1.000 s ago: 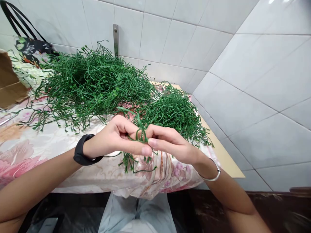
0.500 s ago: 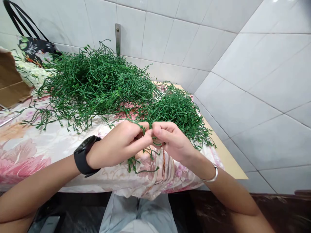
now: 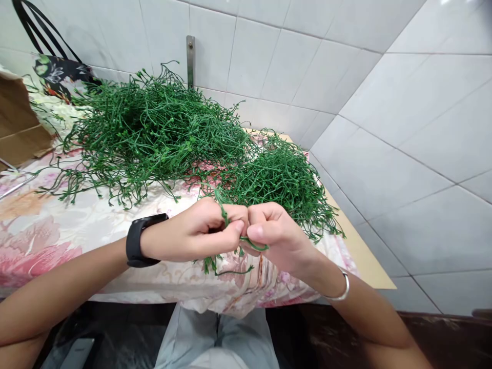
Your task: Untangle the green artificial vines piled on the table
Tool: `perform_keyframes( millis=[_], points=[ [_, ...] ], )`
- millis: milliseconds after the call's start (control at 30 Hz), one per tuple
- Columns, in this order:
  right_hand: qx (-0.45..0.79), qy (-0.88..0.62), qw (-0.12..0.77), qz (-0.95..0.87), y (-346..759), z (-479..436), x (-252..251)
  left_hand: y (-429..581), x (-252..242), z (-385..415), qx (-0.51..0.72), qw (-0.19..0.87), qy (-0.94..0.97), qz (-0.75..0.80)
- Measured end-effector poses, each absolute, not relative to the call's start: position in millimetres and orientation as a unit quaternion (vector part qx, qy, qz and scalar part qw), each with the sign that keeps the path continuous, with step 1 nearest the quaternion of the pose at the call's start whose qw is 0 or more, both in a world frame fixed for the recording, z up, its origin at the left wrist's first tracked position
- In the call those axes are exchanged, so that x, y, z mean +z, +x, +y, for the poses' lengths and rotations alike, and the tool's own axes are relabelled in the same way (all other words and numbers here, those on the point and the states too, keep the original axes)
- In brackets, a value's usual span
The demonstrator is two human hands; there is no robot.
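A thin green plastic stem (image 3: 254, 243) is pinched between my two hands, which touch at the fingers above the table's front. My left hand (image 3: 203, 230), with a black watch at the wrist, is closed on it, and part of the stem curls up over the forefinger. My right hand (image 3: 274, 233), with a silver bangle, is closed too, with the stem bending across its fingers. Just behind them is the smaller heap of green stems (image 3: 284, 177). A few loose stem pieces (image 3: 211, 265) lie on the cloth below my left hand.
A larger heap of green stems (image 3: 154, 133) spreads across the back of the flowered tablecloth (image 3: 42, 241). At the far left are a cardboard box (image 3: 19, 120), white flowers (image 3: 57, 113) and a black floral bag (image 3: 63, 77). Tiled walls (image 3: 403, 128) meet at the right.
Both hands have come slightly lower and nearer to me, still together. The fingers have turned, and more of the green stem shows beneath my right thumb. The view has shifted slightly.
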State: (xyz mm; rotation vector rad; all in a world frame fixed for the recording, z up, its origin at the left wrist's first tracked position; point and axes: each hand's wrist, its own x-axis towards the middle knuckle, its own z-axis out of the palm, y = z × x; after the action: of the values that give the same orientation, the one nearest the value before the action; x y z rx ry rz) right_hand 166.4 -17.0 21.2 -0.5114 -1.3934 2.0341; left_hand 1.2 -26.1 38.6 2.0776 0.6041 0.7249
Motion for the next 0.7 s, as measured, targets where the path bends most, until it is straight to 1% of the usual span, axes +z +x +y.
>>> perform_keyframes(
  millis=[100, 167, 233, 300, 367, 433, 567, 700],
  points=[
    [0.797, -0.148, 0.305, -0.500, 173.3, -17.9, 27.3, -1.7, 40.3, -31.5, 0.277, 0.448, 0.825, 0.204],
    [0.797, -0.107, 0.353, -0.478, 183.4, -12.5, 37.0, -5.2, 41.9, -36.5, 0.274, 0.475, 0.818, 0.170],
    [0.758, -0.089, 0.436, -0.478, 194.3, -4.0, 47.5, -8.9, 42.2, -39.3, 0.289, 0.493, 0.806, 0.155],
    [0.706, -0.135, 0.477, -0.506, 201.1, 4.3, 54.8, -11.5, 40.1, -37.6, 0.318, 0.485, 0.789, 0.203],
    [0.661, -0.206, 0.474, -0.544, 201.7, 10.1, 57.0, -12.5, 36.1, -31.7, 0.356, 0.470, 0.760, 0.274],
    [0.630, -0.253, 0.458, -0.574, 198.2, 13.1, 55.9, -12.3, 31.9, -24.2, 0.395, 0.474, 0.722, 0.313],
    [0.598, -0.274, 0.458, -0.598, 193.3, 17.1, 53.6, -11.7, 28.2, -12.9, 0.434, 0.511, 0.672, 0.314],
    [0.565, -0.276, 0.494, -0.601, 199.0, 26.1, 52.6, -12.2, 29.6, -8.1, 0.444, 0.519, 0.665, 0.303]
  ],
)
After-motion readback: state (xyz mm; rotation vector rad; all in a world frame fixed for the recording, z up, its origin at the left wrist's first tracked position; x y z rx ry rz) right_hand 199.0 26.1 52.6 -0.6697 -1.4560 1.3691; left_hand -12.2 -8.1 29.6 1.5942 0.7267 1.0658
